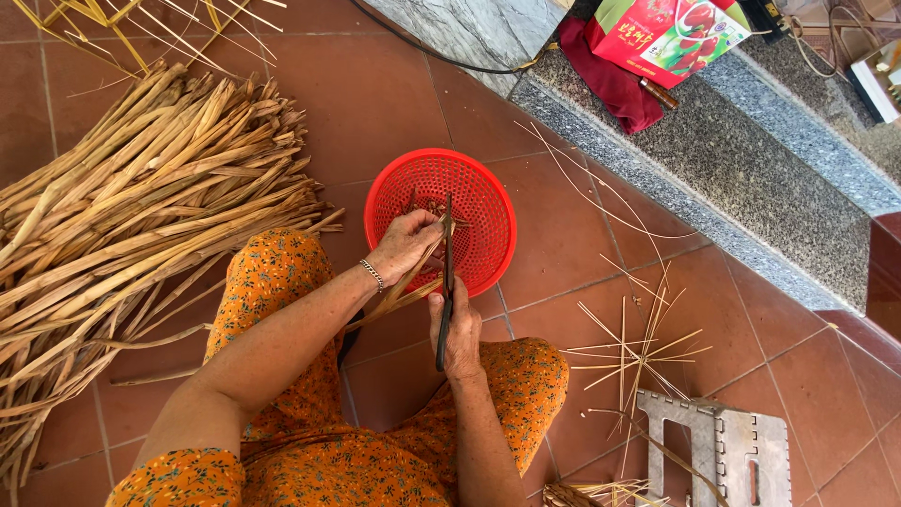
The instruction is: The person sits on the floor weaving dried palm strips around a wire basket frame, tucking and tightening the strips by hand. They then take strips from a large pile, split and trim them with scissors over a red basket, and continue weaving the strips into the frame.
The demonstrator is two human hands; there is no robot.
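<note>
- Orange floral cloth point(310, 460) over the person's knees fills the near edge of the view, with both forearms reaching out from it toward the red basket point(479, 202).
- Right hand point(457, 330) has its fingers closed round the handle of a dark knife point(447, 282), blade pointing away over the basket rim.
- Left hand point(404, 244), a bracelet at the wrist, has its fingers closed on a dried reed strip point(399, 299), which bends back down toward the lap and touches the blade.
- Both hands meet at the near rim of the basket, which sits on the tiled floor point(375, 94) between the knees; a few scraps lie inside.
- Left of the person lies a big bundle of dried stalks point(141, 207) on the floor.
- To the right, thin slivers point(638, 352) are scattered beside a grey plastic stool point(741, 451).
- Farther off, a stone step point(751, 169) carries a red box point(666, 33) and a dark red cloth point(615, 84).
</note>
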